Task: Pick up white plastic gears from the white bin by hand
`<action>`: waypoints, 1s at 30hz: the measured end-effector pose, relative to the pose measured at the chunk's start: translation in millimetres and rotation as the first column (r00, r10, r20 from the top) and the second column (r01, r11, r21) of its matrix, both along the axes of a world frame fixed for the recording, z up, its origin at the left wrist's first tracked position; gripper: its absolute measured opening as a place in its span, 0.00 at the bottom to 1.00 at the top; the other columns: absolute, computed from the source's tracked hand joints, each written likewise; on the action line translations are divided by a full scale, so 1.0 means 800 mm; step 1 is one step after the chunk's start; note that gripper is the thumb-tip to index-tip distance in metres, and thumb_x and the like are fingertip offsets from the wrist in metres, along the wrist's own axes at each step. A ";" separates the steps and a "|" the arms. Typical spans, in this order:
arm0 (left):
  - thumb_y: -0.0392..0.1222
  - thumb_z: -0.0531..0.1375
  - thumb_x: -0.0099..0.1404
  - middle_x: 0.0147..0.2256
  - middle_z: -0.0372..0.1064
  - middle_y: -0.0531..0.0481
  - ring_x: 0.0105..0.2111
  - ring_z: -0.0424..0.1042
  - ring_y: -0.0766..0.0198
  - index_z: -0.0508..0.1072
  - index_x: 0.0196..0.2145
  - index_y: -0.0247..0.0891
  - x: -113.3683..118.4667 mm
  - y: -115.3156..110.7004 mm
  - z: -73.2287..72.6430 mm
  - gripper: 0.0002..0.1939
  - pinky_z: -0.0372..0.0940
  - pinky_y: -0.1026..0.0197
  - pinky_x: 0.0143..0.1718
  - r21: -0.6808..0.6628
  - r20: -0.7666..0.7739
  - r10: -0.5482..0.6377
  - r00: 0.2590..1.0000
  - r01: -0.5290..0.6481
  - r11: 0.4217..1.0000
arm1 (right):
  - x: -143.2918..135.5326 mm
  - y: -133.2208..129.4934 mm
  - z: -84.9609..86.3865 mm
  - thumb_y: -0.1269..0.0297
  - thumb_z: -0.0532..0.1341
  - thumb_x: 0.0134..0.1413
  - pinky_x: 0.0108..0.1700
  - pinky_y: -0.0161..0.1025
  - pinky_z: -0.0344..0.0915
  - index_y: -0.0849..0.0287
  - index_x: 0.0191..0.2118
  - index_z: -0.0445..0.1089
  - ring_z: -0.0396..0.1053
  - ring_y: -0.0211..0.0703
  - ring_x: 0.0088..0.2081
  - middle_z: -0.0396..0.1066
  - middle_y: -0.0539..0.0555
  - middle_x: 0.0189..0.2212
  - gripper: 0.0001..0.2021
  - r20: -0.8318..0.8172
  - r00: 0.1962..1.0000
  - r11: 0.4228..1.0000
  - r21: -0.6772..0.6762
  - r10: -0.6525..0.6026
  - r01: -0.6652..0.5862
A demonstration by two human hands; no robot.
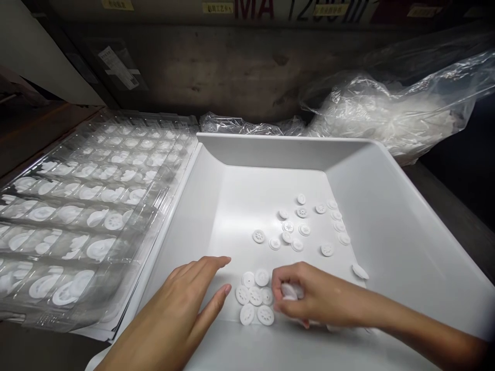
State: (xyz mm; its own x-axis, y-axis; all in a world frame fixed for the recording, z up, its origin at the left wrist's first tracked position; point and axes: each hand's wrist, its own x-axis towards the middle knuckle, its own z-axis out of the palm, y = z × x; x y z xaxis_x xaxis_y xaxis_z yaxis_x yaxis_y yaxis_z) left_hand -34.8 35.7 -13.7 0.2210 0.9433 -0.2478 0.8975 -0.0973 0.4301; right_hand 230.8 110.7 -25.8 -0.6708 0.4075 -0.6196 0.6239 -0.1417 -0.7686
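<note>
Right hand (305,296) sits low in the white bin (390,216), fingers curled tight and pinching a few small white discs (289,291) — held stacked in the fingertips, likely so they come up as one batch. Left hand (185,299) lies palm-down on the bin floor just beside them, fingers loose and spread, holding nothing; it seems to brace or fence the near cluster. That cluster of wheel-like discs (255,301) lies flat between the two hands, touching one another, pushed together for easy picking. Farther back a looser scatter of discs (305,226) is spread over the floor, a few along the right wall, one disc (360,271) tilted against the slope.

Left of the bin — a clear blister tray (96,206) with rows of pockets, most holding discs, lying close alongside. Behind, crumpled clear plastic bags (386,113) against a dark wall. Nothing blocks the hands; the bin's high walls limit side reach.
</note>
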 end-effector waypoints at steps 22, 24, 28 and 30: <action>0.55 0.48 0.71 0.54 0.69 0.61 0.55 0.69 0.60 0.54 0.57 0.64 0.000 0.005 0.007 0.18 0.71 0.49 0.52 0.069 0.043 -0.024 0.999 0.021 0.997 | -0.007 -0.027 -0.001 0.69 0.59 0.51 0.33 0.36 0.57 0.54 0.35 0.67 0.64 0.39 0.34 0.69 0.47 0.33 0.04 -0.001 0.997 0.958 0.279 0.075 -0.071; 0.53 0.49 0.71 0.53 0.69 0.59 0.54 0.69 0.61 0.56 0.56 0.63 0.005 0.003 0.013 0.17 0.72 0.54 0.51 0.092 0.101 -0.009 0.995 0.000 0.996 | -0.005 -0.016 0.012 0.68 0.61 0.50 0.30 0.34 0.58 0.52 0.35 0.68 0.64 0.36 0.30 0.68 0.45 0.32 0.05 -0.025 1.000 0.987 0.160 0.015 -0.011; 0.51 0.49 0.73 0.59 0.62 0.58 0.59 0.63 0.64 0.60 0.56 0.61 0.043 -0.013 0.029 0.15 0.64 0.60 0.58 0.075 0.505 0.193 0.841 -0.265 0.961 | -0.001 -0.003 0.051 0.56 0.62 0.56 0.19 0.28 0.56 0.53 0.36 0.67 0.59 0.28 0.19 0.64 0.43 0.28 0.08 -0.071 0.993 0.992 -0.090 -0.092 0.085; 0.56 0.49 0.71 0.62 0.58 0.60 0.62 0.60 0.64 0.60 0.57 0.62 0.074 -0.022 0.034 0.17 0.60 0.58 0.61 -0.114 0.847 0.262 0.463 -0.322 0.940 | 0.003 -0.005 0.068 0.55 0.64 0.56 0.17 0.27 0.56 0.54 0.36 0.67 0.57 0.27 0.18 0.63 0.43 0.27 0.10 -0.084 0.984 0.977 -0.157 -0.160 0.145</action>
